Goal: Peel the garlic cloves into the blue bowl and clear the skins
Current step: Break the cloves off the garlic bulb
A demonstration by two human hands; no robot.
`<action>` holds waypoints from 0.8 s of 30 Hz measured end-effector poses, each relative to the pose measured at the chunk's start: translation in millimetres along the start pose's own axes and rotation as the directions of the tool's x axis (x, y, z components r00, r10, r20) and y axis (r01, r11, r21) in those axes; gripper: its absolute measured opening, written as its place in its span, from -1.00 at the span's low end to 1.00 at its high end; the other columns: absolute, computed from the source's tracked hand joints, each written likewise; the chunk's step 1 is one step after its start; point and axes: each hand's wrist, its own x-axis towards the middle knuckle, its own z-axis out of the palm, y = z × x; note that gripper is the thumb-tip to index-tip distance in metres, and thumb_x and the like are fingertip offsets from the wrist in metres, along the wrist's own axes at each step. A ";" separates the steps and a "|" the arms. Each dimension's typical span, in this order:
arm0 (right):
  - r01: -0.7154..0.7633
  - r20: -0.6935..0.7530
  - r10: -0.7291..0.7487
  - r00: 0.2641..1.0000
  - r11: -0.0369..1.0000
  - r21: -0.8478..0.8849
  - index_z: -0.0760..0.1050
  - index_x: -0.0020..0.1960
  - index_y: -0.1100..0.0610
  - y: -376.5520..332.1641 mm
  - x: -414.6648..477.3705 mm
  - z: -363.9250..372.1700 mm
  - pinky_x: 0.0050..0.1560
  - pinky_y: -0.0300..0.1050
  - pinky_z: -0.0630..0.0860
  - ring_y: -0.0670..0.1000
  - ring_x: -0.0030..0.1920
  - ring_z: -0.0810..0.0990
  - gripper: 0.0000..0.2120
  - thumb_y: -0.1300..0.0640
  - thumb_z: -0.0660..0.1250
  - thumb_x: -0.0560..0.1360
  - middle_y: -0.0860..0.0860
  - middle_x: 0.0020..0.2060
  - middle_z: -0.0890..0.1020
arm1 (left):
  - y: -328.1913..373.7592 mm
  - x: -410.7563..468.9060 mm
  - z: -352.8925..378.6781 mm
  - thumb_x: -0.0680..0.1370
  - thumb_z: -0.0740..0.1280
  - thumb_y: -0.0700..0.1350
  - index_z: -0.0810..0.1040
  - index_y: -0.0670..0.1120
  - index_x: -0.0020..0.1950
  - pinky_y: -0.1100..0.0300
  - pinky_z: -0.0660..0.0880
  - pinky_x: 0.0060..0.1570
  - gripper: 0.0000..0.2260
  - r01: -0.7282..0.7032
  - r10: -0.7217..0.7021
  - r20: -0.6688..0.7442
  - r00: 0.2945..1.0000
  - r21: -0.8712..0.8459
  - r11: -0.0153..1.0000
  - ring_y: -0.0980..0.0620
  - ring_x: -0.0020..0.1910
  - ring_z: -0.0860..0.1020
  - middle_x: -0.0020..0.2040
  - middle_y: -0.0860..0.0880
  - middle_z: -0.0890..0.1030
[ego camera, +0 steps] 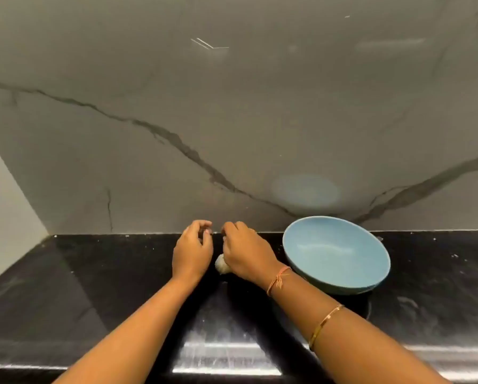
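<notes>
Counter (93,286): black stone, polished, glossy, white-flecked, with bright glare along your near edge. Bowl (343,261): blue, smooth, satin glaze, ceramic by look. Wall (232,106): grey veined stone, smooth, soft sheen, faintly mirrors the bowl. Garlic (221,265): pale, dry, papery skin. On your right arm: matt orange thread (278,278); shiny gold-coloured metal bangle (325,321).

Left of the left hand (192,250) the black surface (93,273) offers open room as far as the side wall (4,203). The grey veined wall (149,134) closes off the back, just behind both hands. The blue bowl (336,253) stands close beside the right hand (246,253); a garlic bulb (222,265) lies in the gap between them.
</notes>
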 end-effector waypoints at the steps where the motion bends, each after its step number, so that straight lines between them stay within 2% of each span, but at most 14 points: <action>1: -0.011 0.044 0.011 0.999 1.000 0.019 0.40 0.19 0.20 1.2 2.8 2.3 0.01 0.05 0.43 0.24 0.12 0.48 -0.75 0.16 0.08 0.57 0.18 0.14 0.48 | -2.9 2.9 1.8 0.58 0.23 -0.17 0.52 0.00 0.06 0.16 0.42 -0.15 -0.87 0.012 -0.012 0.003 1.000 -0.039 0.999 0.04 -0.14 0.55 0.00 -0.01 0.61; 5: -0.058 0.187 0.016 0.982 0.974 0.221 0.51 0.08 0.25 8.8 12.1 4.1 0.09 0.05 0.48 0.19 0.08 0.54 -0.78 0.21 0.16 0.52 0.18 0.06 0.59 | -6.0 13.9 7.1 0.56 0.22 -0.20 0.49 0.05 -0.03 0.00 0.54 -0.05 -0.85 0.036 -0.031 0.047 0.998 -0.123 0.992 -0.04 -0.18 0.61 -0.11 0.04 0.63; 6: -0.067 0.185 0.018 0.983 0.963 0.262 0.49 0.05 0.27 9.7 11.5 4.5 0.08 0.02 0.48 0.16 0.06 0.54 -0.76 0.15 0.13 0.57 0.17 0.03 0.59 | -5.9 13.7 6.6 0.56 0.22 -0.19 0.49 0.05 -0.04 0.00 0.54 -0.05 -0.86 0.023 -0.017 0.051 0.999 -0.127 0.992 -0.03 -0.20 0.61 -0.15 0.08 0.62; 9: -0.112 0.224 0.023 0.974 0.912 0.394 0.45 0.15 0.25 11.2 5.9 -1.8 0.09 0.08 0.54 0.12 0.10 0.55 -0.48 -0.16 0.00 0.60 0.13 0.08 0.57 | -8.4 18.0 3.3 0.57 0.22 -0.16 0.49 0.05 -0.03 -0.02 0.54 -0.06 -0.89 -0.048 0.050 0.017 0.999 -0.112 0.993 -0.06 -0.20 0.61 -0.19 0.11 0.59; 11: -0.102 0.298 -0.015 0.954 0.922 0.372 0.45 0.17 0.23 11.5 0.3 -7.0 0.14 0.05 0.53 0.09 0.10 0.56 -0.43 -0.25 0.03 0.56 0.11 0.09 0.58 | -11.3 19.3 1.1 0.56 0.24 -0.14 0.49 0.04 -0.04 -0.05 0.54 -0.04 -0.91 -0.068 0.071 0.024 0.997 -0.106 0.992 -0.08 -0.16 0.60 -0.15 0.04 0.61; 14: -0.042 0.376 -0.064 0.924 0.963 0.265 0.46 0.19 0.15 11.0 -5.5 -8.4 0.08 -0.12 0.46 -0.02 -0.03 0.55 -0.53 -0.20 0.25 0.50 0.06 0.01 0.61 | -10.6 20.0 0.2 0.56 0.24 -0.13 0.49 0.06 -0.06 -0.04 0.55 -0.05 -0.91 -0.073 0.076 0.031 0.997 -0.101 0.992 -0.06 -0.16 0.60 -0.10 0.03 0.62; 17: 0.023 0.287 -0.078 0.955 0.981 0.190 0.42 0.22 0.10 10.8 -4.8 3.6 -0.06 -0.16 0.40 -0.03 -0.06 0.48 -0.57 -0.09 0.38 0.46 0.01 -0.01 0.55 | -6.0 20.5 1.2 0.56 0.23 -0.13 0.53 0.04 -0.09 0.11 0.51 -0.09 -0.88 -0.082 0.085 0.033 0.996 -0.081 0.993 0.04 -0.16 0.58 -0.19 0.10 0.62; 20: 0.113 0.120 -0.123 0.985 0.990 0.090 0.41 0.23 0.11 12.7 -1.2 18.3 -0.13 -0.18 0.30 0.02 -0.08 0.47 -0.61 0.01 0.38 0.47 0.10 0.05 0.58 | -4.4 18.5 3.2 0.57 0.23 -0.14 0.55 0.03 -0.14 0.19 0.46 -0.20 -0.85 -0.061 0.067 0.068 0.995 -0.085 0.994 0.12 -0.21 0.57 -0.29 0.13 0.61; 22: 0.124 0.026 -0.126 0.992 0.990 0.070 0.42 0.18 0.10 14.5 0.3 22.1 -0.15 -0.15 0.31 0.10 -0.01 0.52 -0.67 0.00 0.36 0.47 0.12 0.03 0.57 | -3.9 18.2 4.8 0.58 0.23 -0.12 0.56 -0.01 -0.13 0.16 0.49 -0.19 -0.85 -0.049 0.060 0.082 0.995 -0.127 0.991 0.10 -0.25 0.58 -0.28 0.08 0.63; 24: 0.073 -0.058 -0.065 0.996 0.987 0.142 0.43 0.11 0.11 16.5 1.3 23.6 -0.17 -0.14 0.33 0.10 -0.03 0.52 -0.71 0.00 0.36 0.46 0.10 -0.02 0.54 | -2.5 18.0 6.6 0.61 0.21 -0.06 0.56 -0.06 -0.12 0.08 0.54 -0.13 -0.80 -0.039 0.055 0.076 0.996 -0.200 0.979 0.07 -0.28 0.60 -0.25 0.02 0.64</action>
